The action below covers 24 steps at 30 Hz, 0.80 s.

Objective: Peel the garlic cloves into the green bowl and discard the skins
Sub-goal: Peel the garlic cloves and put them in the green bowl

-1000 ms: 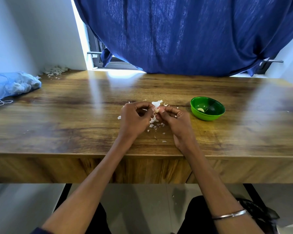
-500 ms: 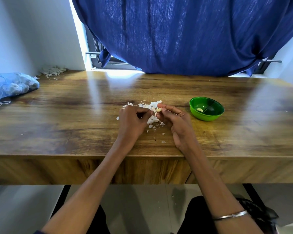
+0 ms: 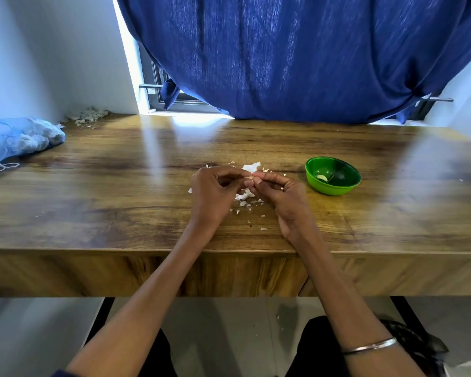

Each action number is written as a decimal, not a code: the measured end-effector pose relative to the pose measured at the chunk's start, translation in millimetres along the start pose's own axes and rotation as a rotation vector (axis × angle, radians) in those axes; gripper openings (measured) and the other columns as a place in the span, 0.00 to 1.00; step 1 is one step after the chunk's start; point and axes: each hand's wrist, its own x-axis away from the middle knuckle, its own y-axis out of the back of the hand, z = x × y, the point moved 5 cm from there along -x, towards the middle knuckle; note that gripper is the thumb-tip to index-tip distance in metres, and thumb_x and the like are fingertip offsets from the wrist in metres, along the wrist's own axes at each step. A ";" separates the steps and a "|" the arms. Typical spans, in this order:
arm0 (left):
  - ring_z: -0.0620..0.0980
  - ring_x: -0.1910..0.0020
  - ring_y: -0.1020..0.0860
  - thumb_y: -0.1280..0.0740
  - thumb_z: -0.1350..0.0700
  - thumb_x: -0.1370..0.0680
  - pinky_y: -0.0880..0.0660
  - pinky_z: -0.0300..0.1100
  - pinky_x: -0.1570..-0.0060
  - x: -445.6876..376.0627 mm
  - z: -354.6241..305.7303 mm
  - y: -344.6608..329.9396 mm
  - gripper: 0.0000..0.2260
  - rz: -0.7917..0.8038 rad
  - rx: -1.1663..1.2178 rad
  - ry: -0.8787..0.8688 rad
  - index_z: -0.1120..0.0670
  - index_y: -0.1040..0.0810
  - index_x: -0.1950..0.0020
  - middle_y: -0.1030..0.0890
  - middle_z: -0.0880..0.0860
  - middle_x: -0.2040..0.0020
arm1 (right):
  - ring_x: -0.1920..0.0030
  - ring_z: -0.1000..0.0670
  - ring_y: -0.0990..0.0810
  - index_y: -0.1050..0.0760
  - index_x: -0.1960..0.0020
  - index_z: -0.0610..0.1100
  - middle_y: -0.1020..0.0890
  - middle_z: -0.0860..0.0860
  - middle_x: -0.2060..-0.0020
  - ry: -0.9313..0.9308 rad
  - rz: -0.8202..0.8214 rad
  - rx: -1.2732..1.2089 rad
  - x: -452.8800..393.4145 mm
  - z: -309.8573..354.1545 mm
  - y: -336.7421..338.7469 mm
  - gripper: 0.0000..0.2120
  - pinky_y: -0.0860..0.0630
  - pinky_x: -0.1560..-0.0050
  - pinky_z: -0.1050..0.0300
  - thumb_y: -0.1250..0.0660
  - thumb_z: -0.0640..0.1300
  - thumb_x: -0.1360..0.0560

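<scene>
Wooden table (image 3: 120, 202) under blue curtain (image 3: 297, 58), window behind. Left hand (image 3: 215, 194) and right hand (image 3: 280, 194) together mid-table, fingertips meeting, both pinching one small garlic clove (image 3: 251, 177), mostly hidden. Loose white skins (image 3: 245, 197) scattered beneath and just behind hands. Green bowl (image 3: 337, 186) near, to right of right hand, one peeled clove (image 3: 322, 177) inside. Blue mesh bag (image 3: 17, 137) far left; pile of skins (image 3: 89, 115) in back-left corner. Bangle (image 3: 370, 346) on right wrist.
</scene>
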 end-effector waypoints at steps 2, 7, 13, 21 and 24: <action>0.45 0.60 0.14 0.21 0.63 0.29 0.18 0.40 0.57 -1.3 2.7 2.3 0.07 -0.028 0.034 0.019 0.54 0.13 0.55 0.13 0.48 0.59 | 0.59 0.51 0.13 0.18 0.52 0.37 0.13 0.43 0.60 0.022 -0.015 0.050 -0.3 -0.5 -0.2 0.07 0.18 0.53 0.63 0.30 0.28 0.26; 0.45 0.63 0.14 0.25 0.67 0.27 0.19 0.37 0.60 -1.3 4.6 2.5 0.08 -0.041 0.025 0.032 0.55 0.13 0.52 0.13 0.47 0.58 | 0.48 0.49 0.14 0.16 0.50 0.43 0.12 0.46 0.54 0.108 -0.051 0.234 -0.6 -0.5 0.5 0.14 0.17 0.48 0.56 0.33 0.27 0.23; 0.43 0.62 0.14 0.26 0.67 0.24 0.19 0.36 0.58 -0.9 3.5 1.7 0.08 -0.039 -0.033 -0.010 0.56 0.13 0.48 0.13 0.48 0.57 | 0.51 0.51 0.13 0.15 0.47 0.43 0.12 0.50 0.54 0.224 -0.116 0.368 0.5 1.3 2.0 0.07 0.17 0.45 0.50 0.30 0.44 0.21; 0.40 0.59 0.15 0.25 0.64 0.25 0.18 0.39 0.54 2.4 -4.9 -1.8 0.07 -0.020 -0.094 -0.106 0.54 0.12 0.51 0.14 0.45 0.57 | 0.56 0.49 0.13 0.15 0.50 0.42 0.12 0.48 0.59 0.203 -0.126 0.327 -1.4 2.9 3.2 0.05 0.17 0.53 0.54 0.26 0.42 0.24; 0.41 0.59 0.15 0.24 0.64 0.26 0.17 0.40 0.54 2.0 -3.8 -1.9 0.07 -0.029 -0.093 -0.087 0.53 0.13 0.51 0.14 0.45 0.57 | 0.60 0.50 0.14 0.17 0.50 0.39 0.13 0.45 0.61 0.122 -0.144 0.212 -3.4 -0.2 5.1 0.04 0.19 0.57 0.56 0.29 0.39 0.22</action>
